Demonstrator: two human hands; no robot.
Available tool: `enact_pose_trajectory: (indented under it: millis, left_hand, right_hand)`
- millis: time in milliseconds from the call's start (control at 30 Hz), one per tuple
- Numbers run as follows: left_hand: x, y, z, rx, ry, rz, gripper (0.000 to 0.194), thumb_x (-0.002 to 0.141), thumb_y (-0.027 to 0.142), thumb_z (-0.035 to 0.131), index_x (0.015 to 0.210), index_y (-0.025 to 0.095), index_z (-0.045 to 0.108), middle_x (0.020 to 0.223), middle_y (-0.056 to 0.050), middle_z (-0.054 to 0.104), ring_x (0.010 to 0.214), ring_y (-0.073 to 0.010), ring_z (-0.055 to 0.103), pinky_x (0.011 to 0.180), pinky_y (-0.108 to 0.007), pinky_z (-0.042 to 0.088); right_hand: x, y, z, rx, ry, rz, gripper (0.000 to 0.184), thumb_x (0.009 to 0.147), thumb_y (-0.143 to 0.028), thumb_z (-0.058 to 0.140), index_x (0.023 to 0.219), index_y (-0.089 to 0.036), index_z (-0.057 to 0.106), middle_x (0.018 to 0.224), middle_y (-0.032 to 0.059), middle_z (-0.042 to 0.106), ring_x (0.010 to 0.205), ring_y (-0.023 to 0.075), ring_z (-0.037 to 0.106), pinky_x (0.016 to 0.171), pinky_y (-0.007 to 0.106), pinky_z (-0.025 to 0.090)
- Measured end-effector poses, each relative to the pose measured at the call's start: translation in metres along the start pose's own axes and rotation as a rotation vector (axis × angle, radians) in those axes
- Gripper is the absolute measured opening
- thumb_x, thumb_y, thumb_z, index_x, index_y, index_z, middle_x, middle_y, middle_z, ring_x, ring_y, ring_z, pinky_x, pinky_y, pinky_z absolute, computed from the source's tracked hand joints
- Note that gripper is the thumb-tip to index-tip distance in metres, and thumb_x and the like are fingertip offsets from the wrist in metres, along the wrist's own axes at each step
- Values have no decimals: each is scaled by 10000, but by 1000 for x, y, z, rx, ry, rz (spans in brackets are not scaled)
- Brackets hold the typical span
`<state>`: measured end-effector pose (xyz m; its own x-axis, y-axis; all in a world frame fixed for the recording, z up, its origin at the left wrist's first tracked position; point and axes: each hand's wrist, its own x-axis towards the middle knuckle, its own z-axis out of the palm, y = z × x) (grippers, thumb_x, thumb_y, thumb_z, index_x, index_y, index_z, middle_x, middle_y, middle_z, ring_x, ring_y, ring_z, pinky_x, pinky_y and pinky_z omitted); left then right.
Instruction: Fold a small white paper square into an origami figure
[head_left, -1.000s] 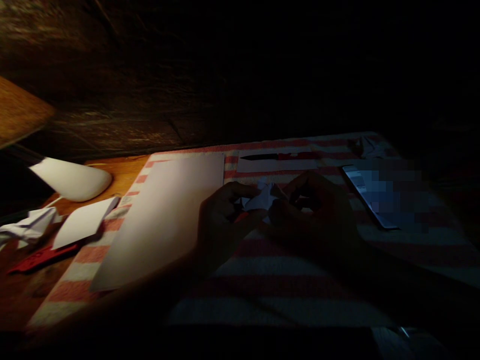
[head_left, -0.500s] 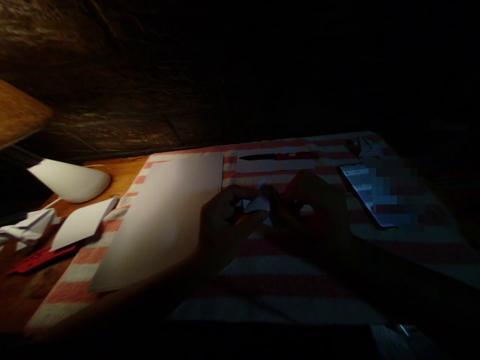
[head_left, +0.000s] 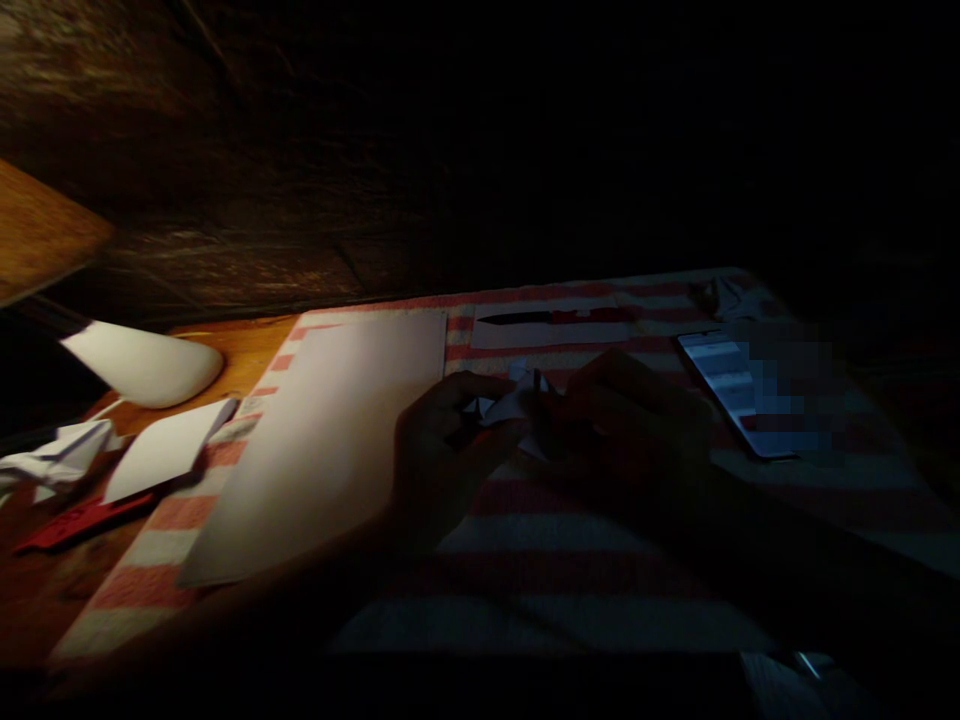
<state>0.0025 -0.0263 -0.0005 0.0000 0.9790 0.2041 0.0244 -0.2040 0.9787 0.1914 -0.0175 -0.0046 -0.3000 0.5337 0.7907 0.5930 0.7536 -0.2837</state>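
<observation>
The scene is very dark. My left hand (head_left: 439, 460) and my right hand (head_left: 637, 425) meet over a red-and-white striped cloth (head_left: 570, 570). Between their fingertips sits a small folded piece of white paper (head_left: 510, 402), pinched from both sides. Part of the paper is hidden behind my fingers. A large blank sheet of paper (head_left: 337, 430) lies flat just left of my left hand.
A lit phone (head_left: 731, 385) lies to the right of my right hand. A dark knife with a red handle (head_left: 555, 317) rests on a white strip at the back. On the wooden table at the left are a white lamp (head_left: 142, 362), a folded white card (head_left: 165, 448), crumpled paper (head_left: 60, 455) and a red strip (head_left: 75, 520).
My fingers have shifted slightly on the folded paper, and my right hand has moved a little closer over it. The other objects stay where they were.
</observation>
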Motion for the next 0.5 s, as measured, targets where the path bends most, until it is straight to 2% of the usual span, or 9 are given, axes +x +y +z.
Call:
enact_pose_trajectory:
  millis: [200,333,500]
  left_hand:
    - [0,1,1,-4,-3,-9,257,666,76,810,885,184,729,778,28,745,653,-94,673,557,-150,522]
    - [0,-2,1,13,-5,-15,209,699,94,782,880,182,723,721,36,716,604,-91,644,512,-150,491]
    - [0,-3,1,-6,-8,2,224,695,120,805,892,186,721,761,25,728,637,-99,645,546,-168,501]
  right_hand:
    - [-1,-2,-3,-60,-74,-52,158,988,-223,607,849,-153,637,836,47,664,666,103,599,521,218,427]
    - [-1,-5,-5,-91,-128,-66,190,1019,-266,563,903,-148,656,827,48,654,667,116,592,517,222,436]
    - [2,-6,-6,-64,-136,-44,186,1015,-246,561,926,-130,676,838,67,655,680,126,598,531,234,460]
